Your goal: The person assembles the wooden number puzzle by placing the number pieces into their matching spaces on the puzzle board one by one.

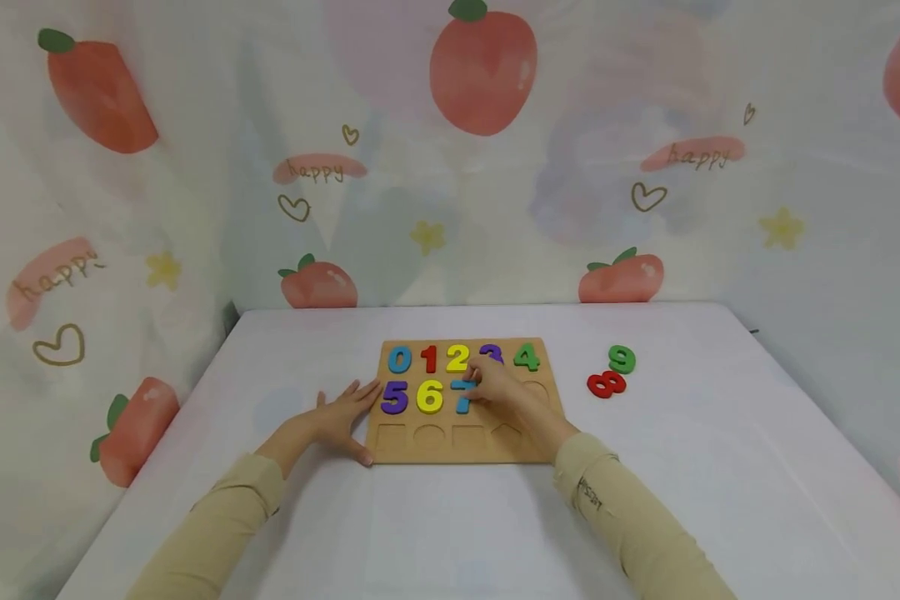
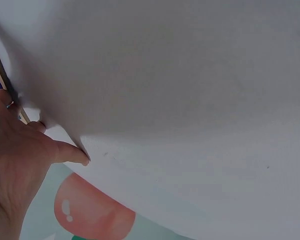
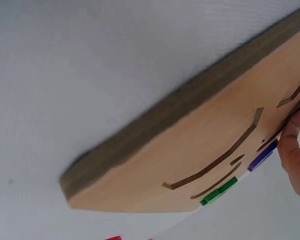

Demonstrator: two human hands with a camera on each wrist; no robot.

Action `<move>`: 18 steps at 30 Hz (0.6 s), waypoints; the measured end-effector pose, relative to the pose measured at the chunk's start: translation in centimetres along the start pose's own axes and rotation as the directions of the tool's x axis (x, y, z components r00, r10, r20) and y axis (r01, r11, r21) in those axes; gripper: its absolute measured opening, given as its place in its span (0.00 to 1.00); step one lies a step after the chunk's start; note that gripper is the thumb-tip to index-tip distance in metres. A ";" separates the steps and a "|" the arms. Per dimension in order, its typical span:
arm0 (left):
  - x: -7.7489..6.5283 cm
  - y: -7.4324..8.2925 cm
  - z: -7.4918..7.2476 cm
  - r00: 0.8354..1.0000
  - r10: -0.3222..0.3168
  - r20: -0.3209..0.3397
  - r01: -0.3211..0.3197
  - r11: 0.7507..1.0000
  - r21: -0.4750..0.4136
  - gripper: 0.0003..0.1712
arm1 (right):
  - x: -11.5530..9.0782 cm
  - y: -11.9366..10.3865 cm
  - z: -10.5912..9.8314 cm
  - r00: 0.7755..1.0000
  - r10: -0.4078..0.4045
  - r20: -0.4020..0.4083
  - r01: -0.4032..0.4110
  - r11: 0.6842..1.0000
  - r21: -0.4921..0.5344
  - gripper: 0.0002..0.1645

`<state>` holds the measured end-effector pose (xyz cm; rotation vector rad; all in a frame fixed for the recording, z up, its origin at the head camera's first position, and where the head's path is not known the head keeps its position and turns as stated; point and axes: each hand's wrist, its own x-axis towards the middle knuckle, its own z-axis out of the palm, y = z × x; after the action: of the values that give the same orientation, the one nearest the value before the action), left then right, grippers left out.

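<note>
A wooden number puzzle board [image 1: 412, 457] lies on the table with numbers 0 to 7 in its upper two rows. My right hand [image 1: 495, 385] pinches the blue number 7 [image 1: 462, 403], which sits at its place in the middle row. In the right wrist view the fingers [image 3: 296, 132] bend down at the board's surface. Spread out flat, my left hand [image 1: 340, 421] rests at the board's left edge, fingertips against the upper part and thumb by the lower corner. The purple number 3 [image 1: 491, 352] is partly covered by the right hand.
To the right of the board, a green number 9 [image 1: 622, 359] and a red number 8 [image 1: 607, 384] lie on the white tablecloth [image 1: 450, 533]. Bare shape recesses line the board's bottom row. A fruit-patterned curtain [image 1: 480, 217] stands behind the table.
</note>
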<state>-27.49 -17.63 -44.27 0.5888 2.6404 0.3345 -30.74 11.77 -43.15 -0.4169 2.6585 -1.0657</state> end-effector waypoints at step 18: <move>0.0 -0.2 0.2 1.000 -0.015 -0.003 0.015 1.000 0.012 0.71 | -0.5 -1.0 0.3 1.000 -0.012 -0.011 0.011 0.997 -0.081 0.16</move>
<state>-27.48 -17.73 -44.48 0.5727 2.6500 0.3160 -29.99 11.07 -42.63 -0.4438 2.7199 -0.9688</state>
